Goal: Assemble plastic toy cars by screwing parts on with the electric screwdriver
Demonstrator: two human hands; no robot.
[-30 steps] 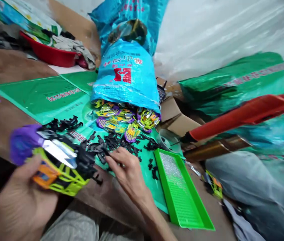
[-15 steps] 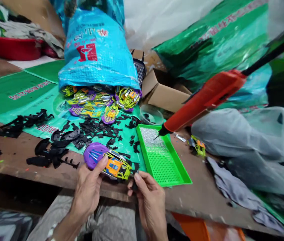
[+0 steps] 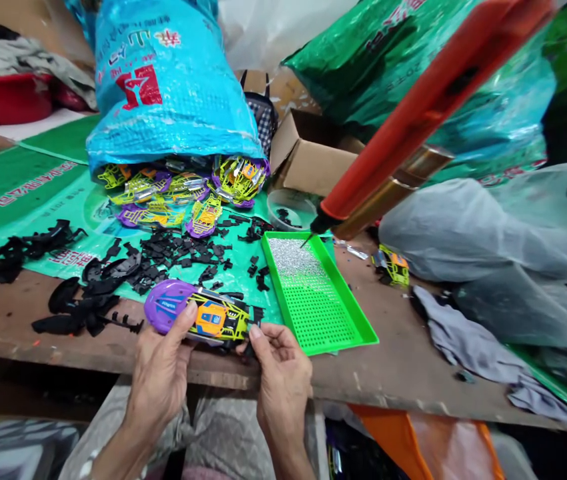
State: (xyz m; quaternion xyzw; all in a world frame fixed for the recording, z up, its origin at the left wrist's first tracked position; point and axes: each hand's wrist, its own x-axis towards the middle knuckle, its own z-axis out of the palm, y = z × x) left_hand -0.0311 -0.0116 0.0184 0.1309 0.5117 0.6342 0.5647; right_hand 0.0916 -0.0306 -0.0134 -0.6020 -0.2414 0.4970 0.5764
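Note:
My left hand [image 3: 161, 370] is closed around a toy car body [image 3: 218, 320], purple at its left end, with an orange and lime-yellow top. Its thumb presses on the upper side. At the car's right end, my right hand [image 3: 286, 373] pinches a small black plastic part [image 3: 256, 315] against the body. The fingertips partly cover that part, so I cannot tell whether it is seated. Just beyond the hands lie loose black plastic parts [image 3: 178, 253]. To the right is a green tray [image 3: 313, 313] with small silvery screws [image 3: 293, 257] at its far end.
A red electric screwdriver [image 3: 413, 120] hangs over the tray, tip down. A blue sack [image 3: 173, 100] spills similar car bodies [image 3: 206, 215]. Behind the tray stand a clear bowl [image 3: 291, 210] and cardboard box [image 3: 313, 157]. A grey cloth [image 3: 458, 340] lies right.
The right hand has brought the black part closer against the car's right end. The view has shifted, and the screwdriver appears larger and nearer.

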